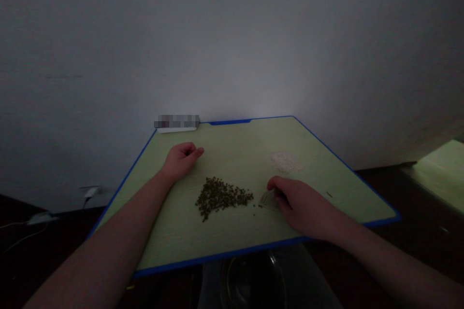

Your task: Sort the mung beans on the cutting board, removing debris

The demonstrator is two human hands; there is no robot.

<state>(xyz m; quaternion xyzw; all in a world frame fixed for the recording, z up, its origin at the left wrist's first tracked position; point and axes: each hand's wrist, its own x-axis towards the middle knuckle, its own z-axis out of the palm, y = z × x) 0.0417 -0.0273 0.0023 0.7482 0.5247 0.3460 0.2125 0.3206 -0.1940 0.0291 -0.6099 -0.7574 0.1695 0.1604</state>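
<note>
My right hand [299,203] is curled at the right of the table, its fingers closed on a clear plastic protractor [267,199]. The protractor's curved, marked edge points left, and my fingers cover the rest of it. Just left of that edge lies a spread pile of small dark green-brown seeds or pellets [221,196], with a few loose ones between. My left hand [181,158] rests beyond the pile on the left, fingers curled in a loose fist with the thumb outward; nothing shows in it. Past my right hand sits a flat pile of pale, rice-like grains [285,161].
The pale table [239,147] has a blue rim and stands against a grey wall. At its far left corner is a blurred box-like object [177,124]. A small dark sliver [329,194] lies at right. Below the near edge is a clear round container [253,280].
</note>
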